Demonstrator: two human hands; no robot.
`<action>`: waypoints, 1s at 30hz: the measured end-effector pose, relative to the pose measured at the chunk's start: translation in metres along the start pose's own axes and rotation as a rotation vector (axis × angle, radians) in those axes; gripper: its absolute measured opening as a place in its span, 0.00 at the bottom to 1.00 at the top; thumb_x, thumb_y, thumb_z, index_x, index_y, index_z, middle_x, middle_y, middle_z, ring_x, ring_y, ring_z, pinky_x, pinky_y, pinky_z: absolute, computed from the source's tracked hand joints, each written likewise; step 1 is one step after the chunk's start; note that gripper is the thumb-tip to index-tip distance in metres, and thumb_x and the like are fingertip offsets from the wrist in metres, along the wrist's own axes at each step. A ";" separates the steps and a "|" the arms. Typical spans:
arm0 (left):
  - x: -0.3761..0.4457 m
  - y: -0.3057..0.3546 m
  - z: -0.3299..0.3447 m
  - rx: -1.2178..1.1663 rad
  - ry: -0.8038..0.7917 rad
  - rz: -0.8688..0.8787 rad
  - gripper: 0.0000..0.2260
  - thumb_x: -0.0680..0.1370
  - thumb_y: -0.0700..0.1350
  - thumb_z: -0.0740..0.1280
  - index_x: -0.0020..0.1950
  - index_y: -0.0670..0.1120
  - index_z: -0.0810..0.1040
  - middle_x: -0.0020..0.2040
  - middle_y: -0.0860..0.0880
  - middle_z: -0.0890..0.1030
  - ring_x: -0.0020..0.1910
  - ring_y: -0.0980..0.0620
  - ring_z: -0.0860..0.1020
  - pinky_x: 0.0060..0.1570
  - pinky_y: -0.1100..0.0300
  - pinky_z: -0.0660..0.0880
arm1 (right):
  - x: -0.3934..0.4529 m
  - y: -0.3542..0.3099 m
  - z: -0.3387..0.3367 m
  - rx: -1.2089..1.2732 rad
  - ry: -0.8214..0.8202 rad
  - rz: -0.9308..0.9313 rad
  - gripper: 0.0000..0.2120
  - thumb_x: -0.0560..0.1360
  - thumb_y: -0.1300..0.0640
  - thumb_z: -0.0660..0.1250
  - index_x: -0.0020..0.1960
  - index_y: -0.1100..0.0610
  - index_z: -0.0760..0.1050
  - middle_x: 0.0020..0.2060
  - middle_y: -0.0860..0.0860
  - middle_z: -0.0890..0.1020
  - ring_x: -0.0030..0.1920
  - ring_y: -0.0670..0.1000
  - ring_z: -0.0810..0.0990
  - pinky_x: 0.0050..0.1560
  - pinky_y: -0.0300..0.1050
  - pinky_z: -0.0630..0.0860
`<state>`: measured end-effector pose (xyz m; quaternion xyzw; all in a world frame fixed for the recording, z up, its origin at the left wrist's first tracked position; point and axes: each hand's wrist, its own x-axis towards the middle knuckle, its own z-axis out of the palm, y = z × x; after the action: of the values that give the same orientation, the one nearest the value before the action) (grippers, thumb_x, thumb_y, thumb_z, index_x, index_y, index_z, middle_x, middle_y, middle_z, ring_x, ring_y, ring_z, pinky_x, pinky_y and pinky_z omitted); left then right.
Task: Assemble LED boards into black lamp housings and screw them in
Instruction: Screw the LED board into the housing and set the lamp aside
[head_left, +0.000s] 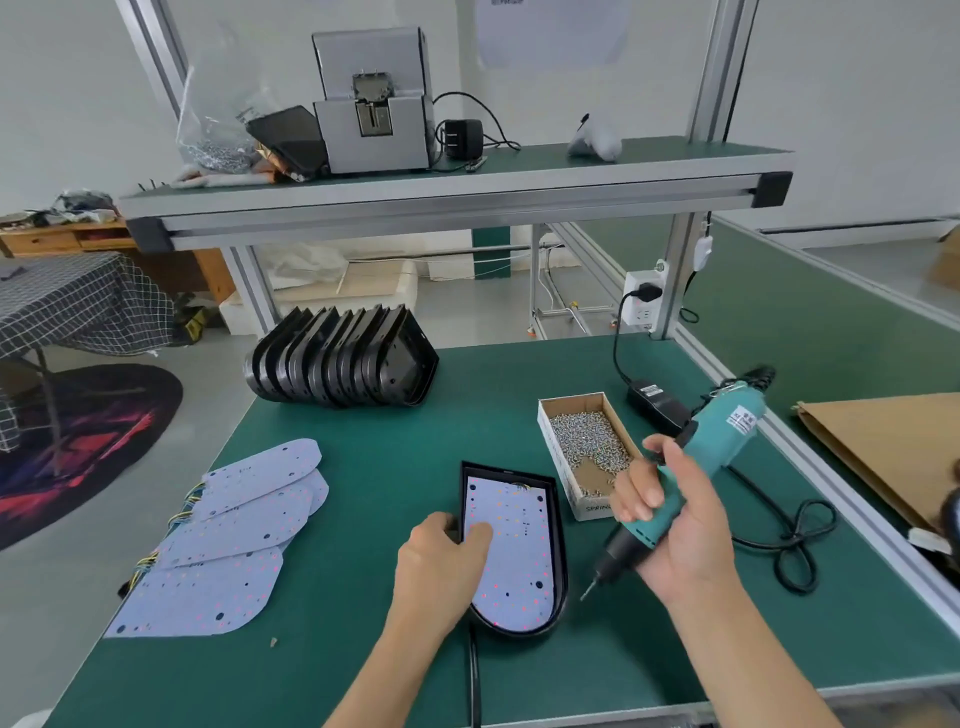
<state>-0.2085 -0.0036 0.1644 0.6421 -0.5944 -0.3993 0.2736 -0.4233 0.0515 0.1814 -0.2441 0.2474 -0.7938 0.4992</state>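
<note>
Left hand (441, 556) presses flat fingers on LED board (511, 551) seated in black housing (558, 566) at mat centre, right hand (670, 525) grasps electric screwdriver (691, 473) beside screw box (587, 452); screwing apparently pending, spare boards (228, 540) and housings stack (337, 364) remain.

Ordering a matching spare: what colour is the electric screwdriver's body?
Teal, with a black nose; the head view shows the electric screwdriver.

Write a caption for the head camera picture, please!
Left hand presses a pale LED board into a black lamp housing; right hand grips a teal electric screwdriver.
</note>
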 end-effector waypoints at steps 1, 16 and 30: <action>-0.001 0.000 -0.001 -0.004 0.002 0.003 0.09 0.77 0.55 0.68 0.46 0.50 0.76 0.37 0.56 0.80 0.38 0.55 0.79 0.38 0.58 0.73 | 0.001 0.002 -0.004 0.018 0.015 -0.006 0.13 0.75 0.46 0.73 0.48 0.55 0.77 0.25 0.48 0.68 0.25 0.47 0.65 0.28 0.40 0.65; 0.043 0.094 0.060 0.486 -0.129 0.843 0.04 0.79 0.49 0.72 0.50 0.51 0.86 0.45 0.54 0.84 0.59 0.50 0.73 0.61 0.52 0.66 | 0.002 0.015 -0.033 0.153 0.164 0.019 0.13 0.81 0.46 0.64 0.47 0.54 0.80 0.24 0.47 0.67 0.22 0.44 0.64 0.24 0.38 0.66; 0.064 0.114 0.117 1.015 -0.150 0.708 0.06 0.80 0.46 0.66 0.53 0.50 0.83 0.52 0.48 0.84 0.57 0.45 0.77 0.59 0.48 0.64 | -0.001 0.019 -0.041 0.133 0.162 0.037 0.13 0.81 0.47 0.65 0.47 0.56 0.80 0.24 0.48 0.68 0.22 0.45 0.66 0.25 0.39 0.67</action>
<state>-0.3707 -0.0685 0.1846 0.4262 -0.9046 0.0039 0.0077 -0.4364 0.0513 0.1380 -0.1409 0.2383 -0.8162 0.5070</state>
